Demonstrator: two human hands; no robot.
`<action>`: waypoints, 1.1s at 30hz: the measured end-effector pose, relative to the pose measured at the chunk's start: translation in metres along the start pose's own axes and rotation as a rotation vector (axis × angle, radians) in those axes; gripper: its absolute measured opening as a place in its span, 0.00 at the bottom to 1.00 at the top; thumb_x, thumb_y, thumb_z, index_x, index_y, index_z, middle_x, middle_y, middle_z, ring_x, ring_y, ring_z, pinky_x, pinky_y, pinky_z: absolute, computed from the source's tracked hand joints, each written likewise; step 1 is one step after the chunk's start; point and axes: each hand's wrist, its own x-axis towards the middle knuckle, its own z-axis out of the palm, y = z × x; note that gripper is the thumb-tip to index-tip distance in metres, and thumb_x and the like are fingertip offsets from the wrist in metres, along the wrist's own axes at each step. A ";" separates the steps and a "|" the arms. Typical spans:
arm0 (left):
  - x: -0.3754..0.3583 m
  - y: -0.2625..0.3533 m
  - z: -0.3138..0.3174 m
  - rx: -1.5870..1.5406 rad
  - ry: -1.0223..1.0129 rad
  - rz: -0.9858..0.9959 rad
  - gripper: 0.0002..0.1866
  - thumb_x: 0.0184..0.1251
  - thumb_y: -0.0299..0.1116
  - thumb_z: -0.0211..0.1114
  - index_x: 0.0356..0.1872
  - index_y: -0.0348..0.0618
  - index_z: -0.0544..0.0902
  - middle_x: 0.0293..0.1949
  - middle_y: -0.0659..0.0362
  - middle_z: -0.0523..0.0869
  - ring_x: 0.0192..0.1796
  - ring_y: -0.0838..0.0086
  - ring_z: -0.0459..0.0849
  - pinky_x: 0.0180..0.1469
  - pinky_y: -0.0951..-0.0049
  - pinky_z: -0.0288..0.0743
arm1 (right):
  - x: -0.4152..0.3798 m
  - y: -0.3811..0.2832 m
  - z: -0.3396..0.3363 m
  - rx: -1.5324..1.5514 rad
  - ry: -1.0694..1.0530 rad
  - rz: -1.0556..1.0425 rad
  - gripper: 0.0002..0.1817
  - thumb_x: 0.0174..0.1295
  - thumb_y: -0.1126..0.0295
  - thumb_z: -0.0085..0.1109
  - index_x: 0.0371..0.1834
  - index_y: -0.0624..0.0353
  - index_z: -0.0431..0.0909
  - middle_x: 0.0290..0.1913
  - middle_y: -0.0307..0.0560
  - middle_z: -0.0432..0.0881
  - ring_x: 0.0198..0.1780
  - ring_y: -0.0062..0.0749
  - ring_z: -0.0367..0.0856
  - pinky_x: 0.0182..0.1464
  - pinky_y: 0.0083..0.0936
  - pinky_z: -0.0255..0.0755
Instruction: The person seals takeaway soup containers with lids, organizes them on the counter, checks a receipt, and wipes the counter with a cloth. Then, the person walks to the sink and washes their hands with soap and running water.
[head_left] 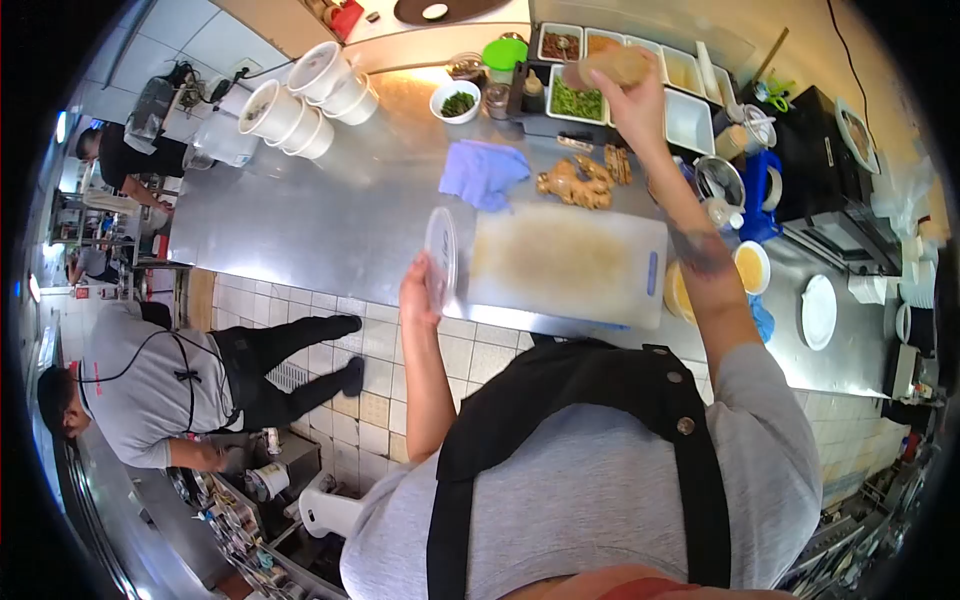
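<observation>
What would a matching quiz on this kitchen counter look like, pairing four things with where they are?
Things:
1. lid
2. container
3. cloth
4. ginger

Places:
A. lying on the counter, left of the ginger
B. held in the left hand, at the left edge of the cutting board
C. on the counter just behind the cutting board
D. held up in the right hand, over the trays

Pairs: 1-B, 2-D, 3-A, 4-C
</observation>
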 end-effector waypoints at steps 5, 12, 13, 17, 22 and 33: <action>-0.019 -0.005 -0.033 0.170 0.130 0.052 0.20 0.69 0.40 0.52 0.60 0.45 0.71 0.50 0.58 0.77 0.48 0.68 0.78 0.45 0.63 0.80 | 0.039 0.078 0.085 -0.308 0.056 0.058 0.34 0.47 0.59 0.71 0.54 0.62 0.65 0.42 0.55 0.79 0.44 0.43 0.80 0.48 0.35 0.74; -0.047 -0.019 0.015 0.189 0.136 -0.054 0.16 0.67 0.29 0.55 0.55 0.39 0.75 0.51 0.55 0.80 0.51 0.68 0.79 0.52 0.65 0.73 | 0.012 0.138 0.116 -0.438 -0.087 0.295 0.35 0.48 0.56 0.69 0.51 0.72 0.66 0.42 0.67 0.78 0.46 0.59 0.78 0.49 0.43 0.71; -0.049 -0.027 0.030 0.243 0.096 -0.034 0.16 0.67 0.29 0.55 0.54 0.40 0.75 0.49 0.57 0.80 0.50 0.70 0.79 0.51 0.67 0.73 | 0.011 0.123 0.111 -0.387 -0.140 0.468 0.34 0.51 0.56 0.66 0.52 0.72 0.67 0.40 0.66 0.79 0.45 0.58 0.79 0.49 0.43 0.72; -0.046 -0.063 0.085 0.359 -0.048 0.051 0.13 0.68 0.30 0.56 0.52 0.41 0.76 0.43 0.61 0.80 0.44 0.76 0.77 0.47 0.71 0.73 | -0.033 0.009 0.036 -0.281 -0.201 0.408 0.15 0.58 0.62 0.60 0.38 0.64 0.79 0.34 0.50 0.84 0.37 0.43 0.83 0.43 0.35 0.75; -0.056 -0.127 0.170 0.481 -0.251 0.173 0.12 0.69 0.32 0.56 0.50 0.41 0.77 0.40 0.63 0.79 0.43 0.78 0.76 0.44 0.75 0.72 | -0.147 -0.098 -0.127 -0.072 0.201 0.476 0.08 0.63 0.70 0.56 0.38 0.64 0.81 0.31 0.42 0.84 0.30 0.19 0.79 0.33 0.18 0.73; -0.089 -0.261 0.297 0.840 -0.328 0.568 0.09 0.66 0.26 0.54 0.42 0.34 0.78 0.39 0.54 0.72 0.37 0.70 0.74 0.45 0.72 0.70 | -0.277 -0.069 -0.313 -0.468 0.490 0.889 0.18 0.67 0.59 0.48 0.44 0.63 0.80 0.31 0.49 0.81 0.35 0.27 0.78 0.39 0.25 0.70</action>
